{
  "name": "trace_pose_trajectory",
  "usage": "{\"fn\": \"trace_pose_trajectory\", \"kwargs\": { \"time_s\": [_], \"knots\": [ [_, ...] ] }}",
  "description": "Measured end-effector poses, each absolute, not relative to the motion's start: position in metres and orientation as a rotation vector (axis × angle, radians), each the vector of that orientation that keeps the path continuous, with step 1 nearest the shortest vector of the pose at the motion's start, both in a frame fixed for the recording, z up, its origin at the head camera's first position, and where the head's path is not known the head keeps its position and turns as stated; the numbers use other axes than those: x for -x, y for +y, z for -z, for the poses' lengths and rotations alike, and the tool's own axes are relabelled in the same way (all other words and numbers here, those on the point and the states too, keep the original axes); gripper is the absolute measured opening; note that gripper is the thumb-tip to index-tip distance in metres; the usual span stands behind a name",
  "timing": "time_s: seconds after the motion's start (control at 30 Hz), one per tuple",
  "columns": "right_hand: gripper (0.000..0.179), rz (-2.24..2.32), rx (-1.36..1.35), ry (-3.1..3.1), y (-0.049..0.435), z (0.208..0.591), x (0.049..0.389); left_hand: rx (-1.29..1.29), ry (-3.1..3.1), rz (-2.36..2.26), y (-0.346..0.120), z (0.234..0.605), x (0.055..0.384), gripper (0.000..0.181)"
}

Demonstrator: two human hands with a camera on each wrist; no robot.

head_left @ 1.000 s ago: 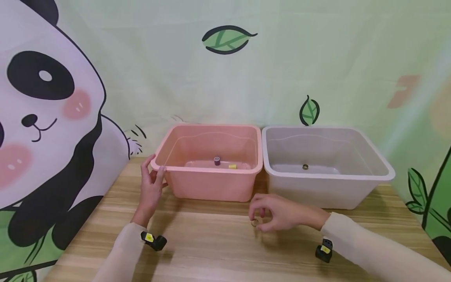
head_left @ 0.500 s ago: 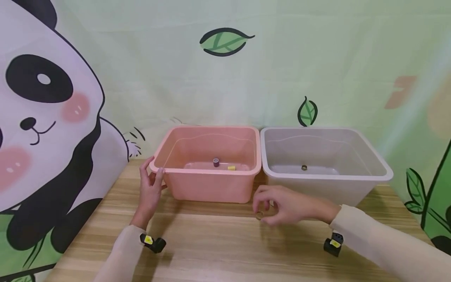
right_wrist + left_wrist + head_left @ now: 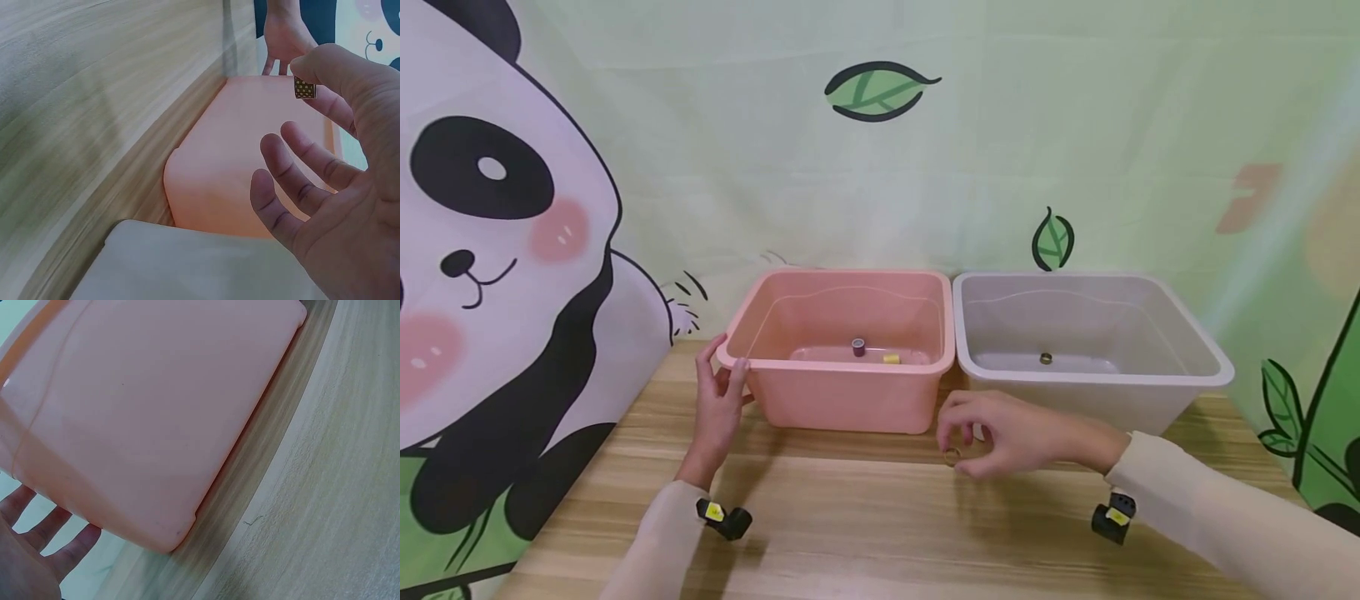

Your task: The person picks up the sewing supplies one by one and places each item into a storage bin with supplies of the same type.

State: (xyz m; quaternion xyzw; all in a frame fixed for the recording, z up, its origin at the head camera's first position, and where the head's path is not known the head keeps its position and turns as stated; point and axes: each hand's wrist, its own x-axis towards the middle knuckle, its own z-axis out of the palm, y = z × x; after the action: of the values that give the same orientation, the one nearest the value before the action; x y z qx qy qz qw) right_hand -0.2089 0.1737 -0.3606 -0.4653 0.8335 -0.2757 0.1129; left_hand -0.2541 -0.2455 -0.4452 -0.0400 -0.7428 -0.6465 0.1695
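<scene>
My right hand pinches a small gold ring between thumb and index finger, in front of the gap between two plastic bins. In the right wrist view the ring shows a dotted pattern on its band, and the other fingers are spread loosely. My left hand holds the front left corner of the pink bin, thumb at the front rim and fingers along the side. Inside that bin lie a purple cylindrical piece and a yellow one. Another gold ring lies in the grey bin.
Both bins stand side by side at the back of the wooden table, rims nearly touching. Behind them hangs a green cloth backdrop with a panda and leaves. Black wrist cameras are strapped over both sleeves.
My right hand has risen with the ring and shifted slightly to the right, closer to the bins, then stayed nearly still. The left hand keeps its place on the pink bin.
</scene>
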Motion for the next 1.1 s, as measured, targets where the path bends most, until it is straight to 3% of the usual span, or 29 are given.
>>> {"fn": "trace_pose_trajectory", "kwargs": {
  "time_s": [1.1],
  "knots": [
    [0.019, 0.819, 1.319, 2.452, 0.181, 0.303, 0.211, 0.111, -2.087, 1.848, -0.245, 0.445, 0.255, 0.056]
  ]
}}
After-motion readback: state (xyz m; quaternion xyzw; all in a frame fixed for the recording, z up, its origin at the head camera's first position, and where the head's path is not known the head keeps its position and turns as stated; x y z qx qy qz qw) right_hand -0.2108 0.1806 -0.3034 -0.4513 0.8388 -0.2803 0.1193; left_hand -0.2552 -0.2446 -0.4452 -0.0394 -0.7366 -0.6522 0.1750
